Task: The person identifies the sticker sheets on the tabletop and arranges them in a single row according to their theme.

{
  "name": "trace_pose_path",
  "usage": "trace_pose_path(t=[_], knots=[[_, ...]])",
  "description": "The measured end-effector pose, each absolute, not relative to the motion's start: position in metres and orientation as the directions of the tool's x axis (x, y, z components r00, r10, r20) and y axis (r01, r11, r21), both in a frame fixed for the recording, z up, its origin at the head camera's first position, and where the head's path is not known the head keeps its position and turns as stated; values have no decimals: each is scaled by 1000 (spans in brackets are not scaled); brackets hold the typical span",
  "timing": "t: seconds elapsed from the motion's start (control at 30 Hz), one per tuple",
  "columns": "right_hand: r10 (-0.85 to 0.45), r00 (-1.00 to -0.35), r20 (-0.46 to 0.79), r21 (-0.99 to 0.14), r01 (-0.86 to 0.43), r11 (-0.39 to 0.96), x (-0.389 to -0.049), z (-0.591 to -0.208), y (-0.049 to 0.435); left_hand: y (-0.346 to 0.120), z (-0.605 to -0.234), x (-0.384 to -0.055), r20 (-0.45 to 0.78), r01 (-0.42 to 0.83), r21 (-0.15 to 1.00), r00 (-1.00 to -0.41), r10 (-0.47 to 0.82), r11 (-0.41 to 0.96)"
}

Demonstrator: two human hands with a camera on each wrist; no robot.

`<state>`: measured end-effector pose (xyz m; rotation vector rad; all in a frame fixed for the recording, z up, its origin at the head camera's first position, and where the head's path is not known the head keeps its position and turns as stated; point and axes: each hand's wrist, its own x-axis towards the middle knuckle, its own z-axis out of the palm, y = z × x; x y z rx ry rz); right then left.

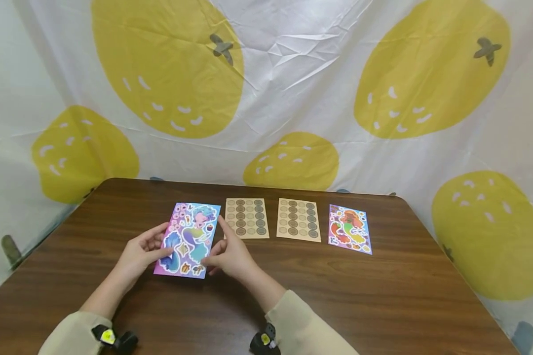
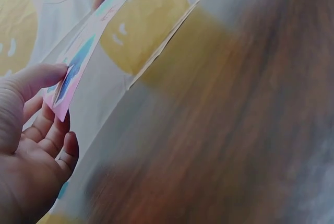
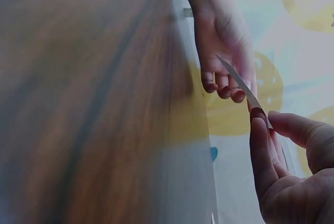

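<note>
Both hands hold a mermaid sticker sheet [image 1: 187, 236] with a pink, purple and blue ground, raised above the table. My left hand [image 1: 139, 254] pinches its left edge, thumb on the printed face and fingers behind. On the opposite side my right hand [image 1: 233, 254] grips the edge between thumb and fingers. In the left wrist view the sheet [image 2: 86, 51] appears nearly edge-on, the left thumb pressing its lower end. The right wrist view shows the sheet's thin edge [image 3: 242, 85] between the right thumb and fingertips, with the left hand [image 3: 222, 41] beyond.
Two tan sheets of round stickers, one nearer [image 1: 247, 218] and one further right [image 1: 299, 220], lie flat along the back of the brown wooden table [image 1: 382, 305]. Right of them lies another mermaid sticker sheet [image 1: 350, 229]. A white curtain [image 1: 293, 88] with yellow fruit prints hangs behind.
</note>
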<state>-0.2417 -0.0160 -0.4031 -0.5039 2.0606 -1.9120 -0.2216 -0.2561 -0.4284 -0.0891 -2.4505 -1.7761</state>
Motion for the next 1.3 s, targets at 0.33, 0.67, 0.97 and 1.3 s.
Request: trace_pose_path(t=[0.33, 0.67, 0.97, 1.3], knots=[[-466, -885, 5, -996, -44, 74, -229, -401, -14, -263, -428, -213, 137, 155, 943, -987, 83, 293], [-493, -869, -38, -998, 12, 56, -218, -401, -17, -273, -426, -204, 51, 105, 964, -974, 219, 244], [-508, -860, -45, -998, 17, 60, -213, -402, -19, -278, -424, -204, 42, 117, 958, -961, 275, 263], [-509, -858, -66, -996, 27, 84, -211, -405, -22, -283, -424, -205, 39, 141, 947, -942, 333, 288]])
